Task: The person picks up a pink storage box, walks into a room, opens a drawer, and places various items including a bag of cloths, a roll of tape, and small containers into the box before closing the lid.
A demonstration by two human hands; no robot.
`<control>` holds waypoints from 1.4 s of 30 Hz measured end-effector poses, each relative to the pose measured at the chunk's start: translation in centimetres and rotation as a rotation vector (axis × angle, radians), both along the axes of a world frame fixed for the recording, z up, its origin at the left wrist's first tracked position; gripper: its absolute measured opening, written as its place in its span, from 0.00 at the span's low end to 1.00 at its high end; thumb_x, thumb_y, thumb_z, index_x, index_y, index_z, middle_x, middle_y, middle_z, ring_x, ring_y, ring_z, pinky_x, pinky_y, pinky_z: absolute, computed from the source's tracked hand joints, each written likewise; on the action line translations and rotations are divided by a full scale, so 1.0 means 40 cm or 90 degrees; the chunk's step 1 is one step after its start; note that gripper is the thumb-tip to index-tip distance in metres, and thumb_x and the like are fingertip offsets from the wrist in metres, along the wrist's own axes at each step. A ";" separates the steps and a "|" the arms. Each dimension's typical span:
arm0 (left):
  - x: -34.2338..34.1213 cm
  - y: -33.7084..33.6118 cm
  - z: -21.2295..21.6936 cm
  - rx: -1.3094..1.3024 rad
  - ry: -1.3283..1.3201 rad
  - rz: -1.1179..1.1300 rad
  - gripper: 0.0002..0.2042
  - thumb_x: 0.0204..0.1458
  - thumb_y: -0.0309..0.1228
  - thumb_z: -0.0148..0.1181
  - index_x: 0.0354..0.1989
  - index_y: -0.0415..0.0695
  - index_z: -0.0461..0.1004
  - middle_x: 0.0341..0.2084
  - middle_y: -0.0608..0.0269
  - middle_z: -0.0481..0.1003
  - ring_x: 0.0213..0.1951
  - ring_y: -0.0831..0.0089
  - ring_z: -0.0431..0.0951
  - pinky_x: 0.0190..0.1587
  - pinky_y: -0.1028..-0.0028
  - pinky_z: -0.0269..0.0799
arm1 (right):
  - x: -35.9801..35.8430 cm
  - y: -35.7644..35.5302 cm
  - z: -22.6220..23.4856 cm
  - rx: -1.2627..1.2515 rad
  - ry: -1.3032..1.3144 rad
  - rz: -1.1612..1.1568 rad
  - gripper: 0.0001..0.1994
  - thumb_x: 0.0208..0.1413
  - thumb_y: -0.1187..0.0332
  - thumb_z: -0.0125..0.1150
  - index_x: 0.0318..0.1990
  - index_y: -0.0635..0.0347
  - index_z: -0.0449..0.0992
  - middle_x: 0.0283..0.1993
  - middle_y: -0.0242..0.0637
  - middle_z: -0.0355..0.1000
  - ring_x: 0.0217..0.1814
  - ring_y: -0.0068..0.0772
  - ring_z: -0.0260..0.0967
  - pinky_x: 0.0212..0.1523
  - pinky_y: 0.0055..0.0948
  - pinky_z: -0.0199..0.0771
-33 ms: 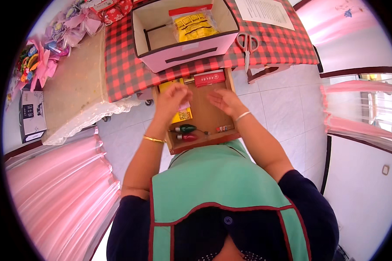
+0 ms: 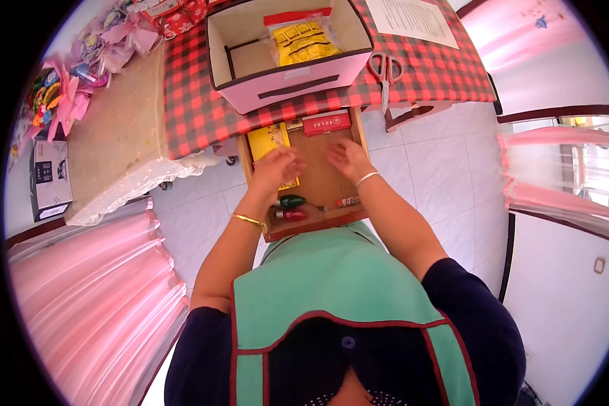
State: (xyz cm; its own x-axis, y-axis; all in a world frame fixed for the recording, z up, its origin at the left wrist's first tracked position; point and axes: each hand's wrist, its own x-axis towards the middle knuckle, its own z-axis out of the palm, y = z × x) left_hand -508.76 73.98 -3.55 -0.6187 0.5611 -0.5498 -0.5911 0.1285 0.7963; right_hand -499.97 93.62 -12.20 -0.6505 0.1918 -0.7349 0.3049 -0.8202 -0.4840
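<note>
Over a pulled-out wooden drawer (image 2: pixel 326 172) I hold both hands, apart from each other. My left hand (image 2: pixel 278 166) is above a yellow booklet (image 2: pixel 268 139) along the drawer's left side and covers part of it. Its fingers are loosely bent and apart, with nothing seen in them. My right hand (image 2: pixel 347 158) hovers at the drawer's right side, fingers spread and empty. A red box (image 2: pixel 327 123) lies at the drawer's back. Near its front are a dark green bulb-shaped thing (image 2: pixel 291 201), a red one (image 2: pixel 292 215) and a small tube (image 2: pixel 348 201).
Above the drawer, a pink storage box (image 2: pixel 287 93) holding a yellow packet (image 2: pixel 306 44) stands on a red-and-black checked tablecloth (image 2: pixel 196 101). Scissors (image 2: pixel 386 71) and a printed sheet (image 2: pixel 413 20) lie right of it. Wrapped flowers (image 2: pixel 68 98) are at the far left.
My left hand has moved nearer and slightly right, showing more of the yellow booklet's far part. My right hand has shifted only slightly, its fingers a little more spread.
</note>
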 end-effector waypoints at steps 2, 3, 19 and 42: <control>0.033 0.006 -0.029 -0.033 -0.086 0.014 0.11 0.56 0.29 0.50 0.45 0.40 0.69 0.39 0.58 0.74 0.40 0.69 0.77 0.42 0.75 0.73 | -0.041 0.006 -0.090 -0.048 -0.036 -0.244 0.07 0.54 0.66 0.56 0.37 0.56 0.69 0.35 0.34 0.67 0.36 0.30 0.65 0.41 0.33 0.68; 0.039 0.006 -0.022 -0.025 -0.094 -0.013 0.11 0.56 0.29 0.49 0.46 0.41 0.68 0.40 0.58 0.74 0.41 0.68 0.76 0.42 0.74 0.73 | -0.064 0.011 -0.105 -0.052 -0.035 -0.247 0.07 0.54 0.66 0.56 0.37 0.56 0.69 0.35 0.34 0.67 0.36 0.30 0.65 0.41 0.33 0.68; 0.060 0.024 -0.089 -0.088 -0.165 0.004 0.18 0.52 0.35 0.57 0.49 0.41 0.66 0.44 0.60 0.72 0.46 0.69 0.72 0.48 0.70 0.69 | 0.181 -0.091 0.081 -0.037 0.048 -0.173 0.14 0.55 0.65 0.57 0.48 0.52 0.68 0.45 0.30 0.69 0.48 0.28 0.66 0.51 0.31 0.67; -0.386 0.108 0.465 -0.393 0.864 0.084 0.33 0.45 0.36 0.58 0.61 0.42 0.55 0.42 0.45 0.73 0.42 0.56 0.75 0.45 0.65 0.70 | -0.548 0.072 0.519 0.562 0.152 0.571 0.20 0.53 0.68 0.49 0.54 0.60 0.64 0.47 0.38 0.70 0.46 0.32 0.69 0.46 0.32 0.71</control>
State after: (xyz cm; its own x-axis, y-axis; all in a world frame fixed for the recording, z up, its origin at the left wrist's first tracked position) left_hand -524.21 78.28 15.05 -0.8655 0.3616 0.3466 0.5007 0.6462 0.5760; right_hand -521.87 96.49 8.55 -0.9018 -0.0200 -0.4317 0.4133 0.2521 -0.8750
